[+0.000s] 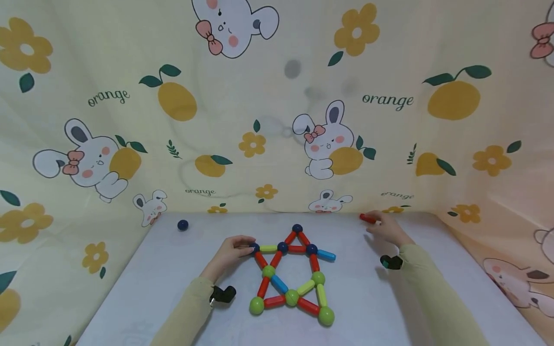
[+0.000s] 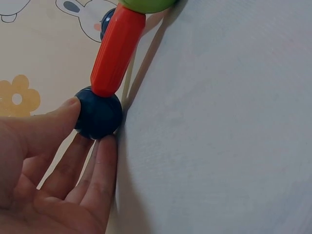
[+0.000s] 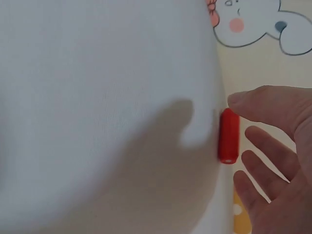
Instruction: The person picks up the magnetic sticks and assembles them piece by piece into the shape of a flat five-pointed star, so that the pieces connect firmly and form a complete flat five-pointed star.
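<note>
A flat frame of magnetic rods and balls lies on the white table. Its upper balls are dark blue, its lower balls are green [image 1: 292, 297], and red, yellow-green and blue rods link them. My left hand [image 1: 229, 254] pinches the dark blue ball [image 2: 99, 116] at the frame's upper left corner between thumb and fingers. From that ball a red rod [image 2: 117, 51] runs to a green ball. At the back right, my right hand [image 1: 386, 229] is beside a loose red rod [image 3: 229, 136], its thumb near the rod's end and its fingers spread apart.
A single dark blue ball [image 1: 182, 225] sits at the back left of the table [image 1: 164, 293]. One blue rod [image 1: 326, 255] sticks out from the frame's right side. A patterned curtain [image 1: 277, 105] with rabbits and oranges hangs behind the table's back edge.
</note>
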The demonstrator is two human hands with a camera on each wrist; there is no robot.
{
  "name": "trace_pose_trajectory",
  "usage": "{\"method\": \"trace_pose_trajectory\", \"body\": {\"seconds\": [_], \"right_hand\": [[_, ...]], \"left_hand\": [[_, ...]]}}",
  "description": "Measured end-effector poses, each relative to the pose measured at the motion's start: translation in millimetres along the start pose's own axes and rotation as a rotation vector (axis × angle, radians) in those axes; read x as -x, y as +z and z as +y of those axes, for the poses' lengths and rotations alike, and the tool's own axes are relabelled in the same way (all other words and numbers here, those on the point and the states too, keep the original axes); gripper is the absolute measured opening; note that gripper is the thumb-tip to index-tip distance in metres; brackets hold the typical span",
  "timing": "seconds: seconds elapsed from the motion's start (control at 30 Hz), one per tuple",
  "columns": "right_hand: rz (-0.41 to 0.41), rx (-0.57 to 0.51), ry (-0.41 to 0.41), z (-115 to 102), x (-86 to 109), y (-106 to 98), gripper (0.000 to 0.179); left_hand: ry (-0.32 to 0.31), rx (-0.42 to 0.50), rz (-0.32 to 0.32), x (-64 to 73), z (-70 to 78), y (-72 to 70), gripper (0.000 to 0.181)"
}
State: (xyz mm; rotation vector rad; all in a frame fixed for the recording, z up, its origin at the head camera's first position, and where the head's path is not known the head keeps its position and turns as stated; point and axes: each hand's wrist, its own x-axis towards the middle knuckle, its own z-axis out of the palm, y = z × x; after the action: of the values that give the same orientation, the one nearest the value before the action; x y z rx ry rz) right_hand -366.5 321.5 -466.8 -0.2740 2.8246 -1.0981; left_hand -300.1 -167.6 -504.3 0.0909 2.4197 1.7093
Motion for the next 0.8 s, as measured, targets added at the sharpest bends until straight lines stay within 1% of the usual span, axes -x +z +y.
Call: {"method": "trace_pose_trajectory", "body": {"seconds": [0.1, 0.2, 0.37, 0.5, 0.6, 0.8], "right_hand": [[0.007, -0.018, 0.020, 3, -4.7, 0, 0.054], [0.009, -0.011, 0.020, 7, -9.4, 0, 0.053], [-0.004, 0.003, 0.020, 14, -16.0, 2, 0.058], [-0.007, -0.015, 0.014, 15, -16.4, 4, 0.059], [0.001, -0.045, 0.019, 13, -15.3, 7, 0.055], [0.018, -0.057, 0.007, 8, -11.5, 15, 0.045]], "left_hand": [[0.009, 0.002, -0.005, -0.5, -1.6, -0.4, 0.032], [0.017, 0.007, -0.009, -1.0, -3.0, -0.5, 0.032], [0.012, 0.020, 0.001, -1.0, -3.0, -0.2, 0.030], [0.001, 0.022, 0.009, -1.1, -1.7, 0.5, 0.029], [-0.005, 0.020, 0.011, -0.1, -0.6, 1.0, 0.030], [-0.007, 0.032, 0.008, 1.0, 0.1, 1.0, 0.031]]}}
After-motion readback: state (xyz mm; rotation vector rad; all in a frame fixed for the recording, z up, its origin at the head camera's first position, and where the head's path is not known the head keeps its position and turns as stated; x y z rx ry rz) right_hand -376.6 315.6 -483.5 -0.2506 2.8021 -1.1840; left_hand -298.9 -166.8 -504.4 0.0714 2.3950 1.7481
